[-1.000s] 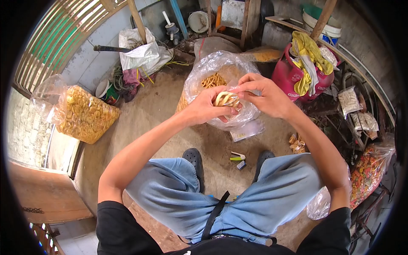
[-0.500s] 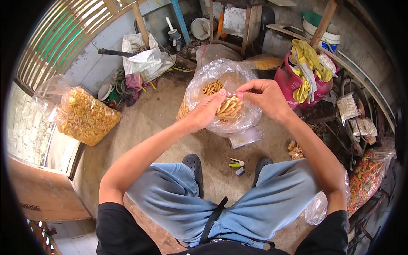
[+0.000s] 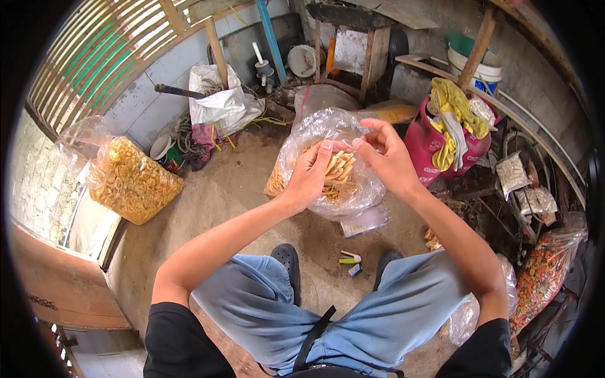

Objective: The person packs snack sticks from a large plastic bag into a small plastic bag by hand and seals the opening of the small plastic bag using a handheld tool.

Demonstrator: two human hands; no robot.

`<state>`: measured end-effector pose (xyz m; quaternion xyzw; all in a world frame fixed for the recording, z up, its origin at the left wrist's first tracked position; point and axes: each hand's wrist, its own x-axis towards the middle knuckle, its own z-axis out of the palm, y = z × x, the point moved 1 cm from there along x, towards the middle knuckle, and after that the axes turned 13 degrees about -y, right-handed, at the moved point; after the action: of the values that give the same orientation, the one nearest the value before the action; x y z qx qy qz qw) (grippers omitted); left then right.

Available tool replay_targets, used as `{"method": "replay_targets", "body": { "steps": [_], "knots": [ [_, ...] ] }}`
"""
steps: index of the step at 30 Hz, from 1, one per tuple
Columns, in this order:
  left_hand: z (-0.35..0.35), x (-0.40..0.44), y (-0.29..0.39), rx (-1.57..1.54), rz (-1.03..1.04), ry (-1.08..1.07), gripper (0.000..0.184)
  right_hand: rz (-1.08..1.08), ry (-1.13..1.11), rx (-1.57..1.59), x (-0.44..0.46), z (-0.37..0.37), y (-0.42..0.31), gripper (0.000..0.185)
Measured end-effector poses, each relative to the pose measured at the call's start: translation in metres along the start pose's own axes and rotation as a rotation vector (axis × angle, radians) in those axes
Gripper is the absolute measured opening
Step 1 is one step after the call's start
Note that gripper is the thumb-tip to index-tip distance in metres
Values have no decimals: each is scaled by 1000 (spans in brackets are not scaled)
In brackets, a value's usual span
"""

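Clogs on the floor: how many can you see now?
2: the left clog and the right clog, either side of the small green-and-white item. The jeans partly cover both; others could be hidden.

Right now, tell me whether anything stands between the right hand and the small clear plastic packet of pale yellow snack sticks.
Nothing visible: the right hand is close beside the small clear plastic packet of pale yellow snack sticks, though contact is unclear. The large crinkled clear plastic bag shows behind them, not between.
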<state>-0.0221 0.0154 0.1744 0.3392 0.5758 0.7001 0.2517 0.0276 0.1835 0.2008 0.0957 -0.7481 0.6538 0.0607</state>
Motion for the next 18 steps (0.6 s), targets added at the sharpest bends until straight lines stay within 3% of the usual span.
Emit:
{"method": "replay_targets", "body": {
  "steps": [2, 5, 9, 12, 18],
  "knots": [
    [-2, 3, -2, -35, -36, 25, 46, 159, -90, 79, 0, -9, 0, 30],
    [1, 3, 4, -76, -99, 38, 52, 37, -102, 117, -5, -2, 1, 31],
    [-1, 1, 1, -4, -170, -2, 48, 213, -31, 135, -2, -8, 7, 20],
    [4, -4, 8, 176, -95, 9, 33, 126, -28, 60, -4, -11, 6, 17],
    [-2, -5, 10, 224, -50, -7, 25, -46, -121, -81, -6, -6, 14, 16]
  ]
}}
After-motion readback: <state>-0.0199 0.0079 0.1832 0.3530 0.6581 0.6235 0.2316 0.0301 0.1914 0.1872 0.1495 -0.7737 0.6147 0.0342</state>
